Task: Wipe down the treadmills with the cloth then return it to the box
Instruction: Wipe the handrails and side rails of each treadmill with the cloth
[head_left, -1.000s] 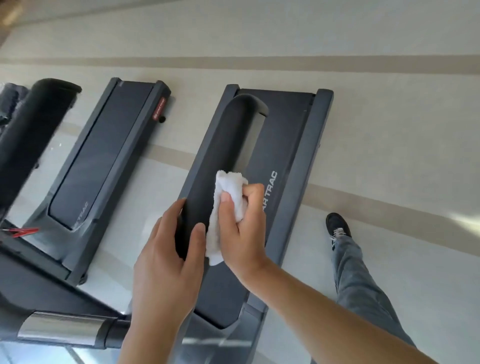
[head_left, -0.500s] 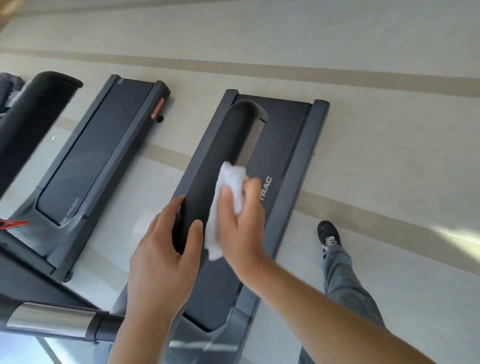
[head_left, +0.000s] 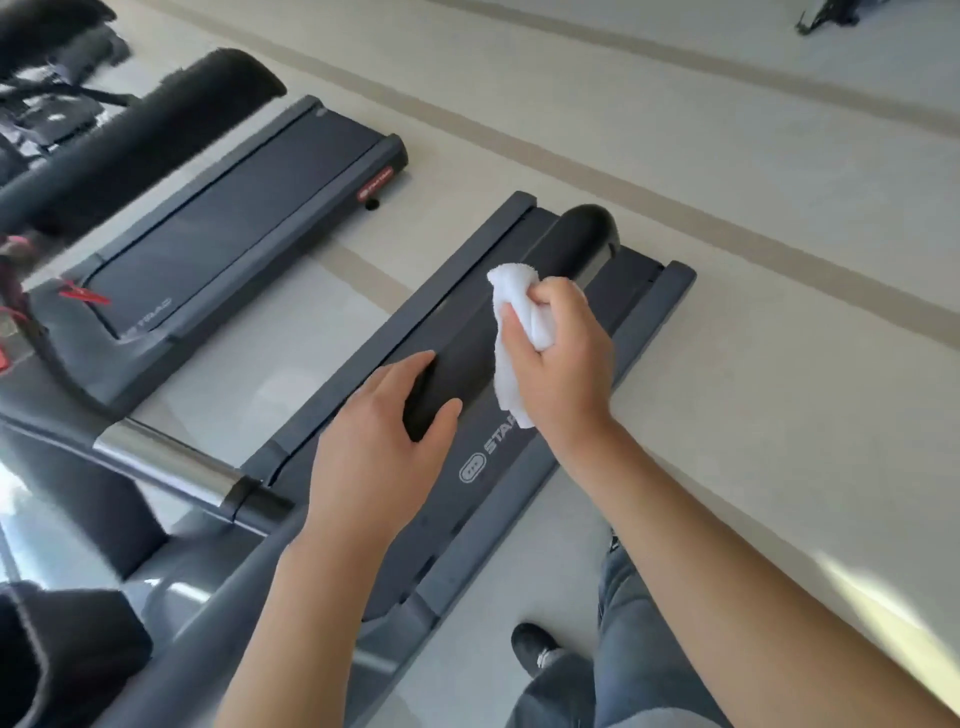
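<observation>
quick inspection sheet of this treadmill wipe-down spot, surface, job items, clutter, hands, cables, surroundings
surface: pale floor with tan stripes
job's things: white cloth bunched against the black padded handrail of the near treadmill; second treadmill to its left; box nothing seen
clutter: red clip on the second treadmill's front
grippers: right hand grips the cloth; left hand holds the handrail nearer the camera
cables: a red cord by the red clip, blurred
surroundings: silver-and-black bar at left, the person's jeans leg and black shoe, dark equipment at the far top right
</observation>
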